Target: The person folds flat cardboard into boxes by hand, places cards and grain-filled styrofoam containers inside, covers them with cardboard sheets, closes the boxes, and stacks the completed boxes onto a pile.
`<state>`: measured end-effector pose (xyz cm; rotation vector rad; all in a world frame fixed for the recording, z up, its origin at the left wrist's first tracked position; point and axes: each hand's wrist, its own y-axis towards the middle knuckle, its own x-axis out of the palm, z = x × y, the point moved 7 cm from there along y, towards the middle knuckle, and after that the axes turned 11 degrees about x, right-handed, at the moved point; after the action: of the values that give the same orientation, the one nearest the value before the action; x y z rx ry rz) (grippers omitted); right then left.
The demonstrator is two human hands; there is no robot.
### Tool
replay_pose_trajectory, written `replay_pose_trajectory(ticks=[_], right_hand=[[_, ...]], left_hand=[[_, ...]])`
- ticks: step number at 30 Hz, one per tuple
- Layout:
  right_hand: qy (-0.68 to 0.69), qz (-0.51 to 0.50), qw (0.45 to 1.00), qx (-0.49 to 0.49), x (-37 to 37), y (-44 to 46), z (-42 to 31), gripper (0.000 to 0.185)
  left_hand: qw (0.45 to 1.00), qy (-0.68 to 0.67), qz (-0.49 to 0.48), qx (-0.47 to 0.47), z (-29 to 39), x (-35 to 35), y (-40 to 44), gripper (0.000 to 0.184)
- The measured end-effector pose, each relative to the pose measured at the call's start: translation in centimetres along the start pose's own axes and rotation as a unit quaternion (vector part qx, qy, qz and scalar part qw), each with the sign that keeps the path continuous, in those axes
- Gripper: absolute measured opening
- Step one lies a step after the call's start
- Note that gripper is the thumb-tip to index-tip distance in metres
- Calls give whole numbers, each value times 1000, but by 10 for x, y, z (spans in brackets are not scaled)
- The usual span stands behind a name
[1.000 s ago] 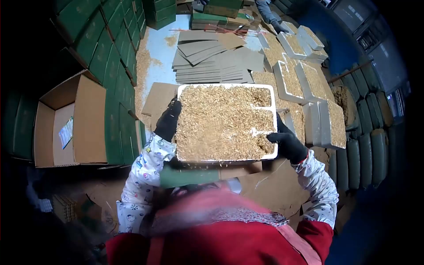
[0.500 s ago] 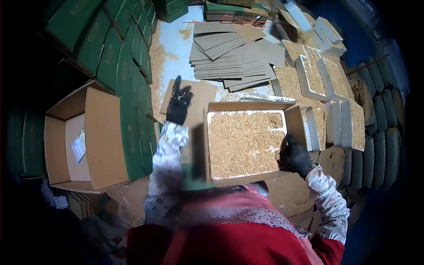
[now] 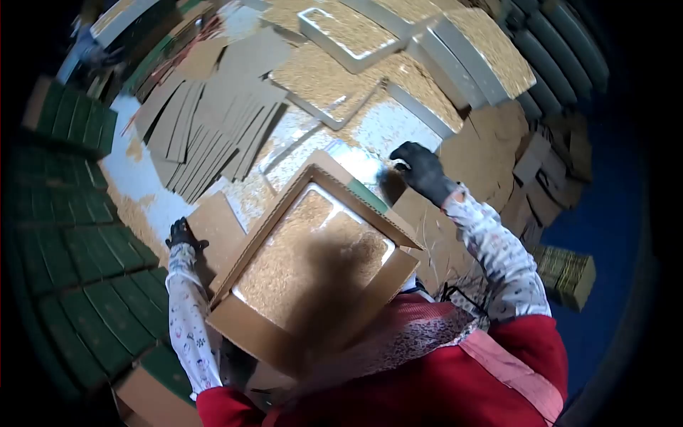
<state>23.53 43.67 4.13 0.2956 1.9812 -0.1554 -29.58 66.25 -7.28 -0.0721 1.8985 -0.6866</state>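
A cardboard box (image 3: 245, 320) stands open and turned at an angle in front of me. Inside it lies a white foam tray (image 3: 313, 188) filled with light brown, grain-like flakes, and a dark shadow falls across it. My left hand (image 3: 183, 235), in a black glove, is spread at the edge of a flat cardboard sheet (image 3: 217, 220) left of the box. Beyond the box's right side, my black-gloved right hand (image 3: 425, 172) hovers with bent fingers slightly apart, seemingly holding nothing. Close to its fingertips is a shiny, pale, glare-lit patch (image 3: 359, 162) whose kind I cannot make out.
Flat cardboard pieces (image 3: 206, 135) lie fanned out at the back left. Several filled foam trays (image 3: 348, 43) stand at the back. Green boxes (image 3: 71, 263) are stacked along the left. A bundled stack (image 3: 565, 274) sits on the blue floor at right.
My view has turned, and the box now appears tilted. My right hand has left the tray's right edge and reached out past the box. My left hand now rests lower, by the cardboard sheet.
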Motion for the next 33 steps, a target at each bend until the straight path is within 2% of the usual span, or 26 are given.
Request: replay_pose_trajectory(ticks=[1, 2, 3, 5, 7, 9, 10, 11, 13, 14, 15, 18, 20, 22, 25, 28, 30, 31, 32, 33], right_hand=[[20, -5, 1000, 2, 33, -2, 17, 20], [-30, -53, 998, 9, 60, 1, 15, 19], [-44, -89, 992, -73, 73, 1, 0, 16], [2, -17, 991, -130, 98, 4, -6, 14], [-9, 13, 993, -118, 118, 9, -7, 12], [5, 16, 996, -90, 128, 15, -3, 13], [9, -84, 996, -27, 143, 20, 6, 16], [12, -186, 982, 35, 157, 18, 17, 19], [129, -105, 986, 19, 149, 19, 26, 16], [137, -136, 980, 56, 156, 25, 36, 16], [143, -166, 971, 93, 157, 30, 41, 17], [116, -136, 977, 116, 154, 41, 38, 18], [85, -183, 974, 102, 160, 49, 40, 20], [78, -208, 970, 100, 158, 51, 36, 21], [104, -249, 956, 114, 159, 50, 35, 22], [80, -185, 975, 89, 157, 41, 29, 19], [65, -129, 984, 106, 163, 30, 27, 14], [54, -90, 988, 111, 161, 25, 22, 14], [33, -122, 986, 106, 161, 21, 18, 19], [32, -127, 987, 93, 161, 21, 16, 19]], left_hand=[[1000, 23, -16, -1, 2, -4, 0, 74], [995, -6, -96, -24, -11, 21, 17, 92], [995, 3, -101, -19, -4, 14, 19, 92], [987, 19, -150, -56, 2, 3, 8, 91], [986, 29, -155, -46, -3, 19, 9, 92], [995, -16, -89, -36, -9, 29, 7, 86], [999, 3, -51, 18, -19, 47, 17, 87], [998, 9, -52, 18, -25, 58, 17, 87], [999, -11, -8, 45, -25, 55, 15, 89], [998, -19, 16, 52, -25, 52, 15, 79], [998, -19, 18, 54, -29, 54, 20, 79], [998, -5, -44, 40, -57, 76, 48, 68], [997, 4, -78, 24, -65, 91, 52, 63], [996, -18, -85, 31, -58, 75, 43, 59], [990, -97, -74, 64, -56, 41, 22, 53], [958, -254, -67, 113, -75, -10, -19, 48], [940, -321, -11, 115, -99, -50, -63, 45], [936, -284, 186, 90, -141, -46, -86, 40], [969, -159, 182, -44, -102, -109, -140, 37], [941, -186, 271, -85, -56, -157, -190, 34]])
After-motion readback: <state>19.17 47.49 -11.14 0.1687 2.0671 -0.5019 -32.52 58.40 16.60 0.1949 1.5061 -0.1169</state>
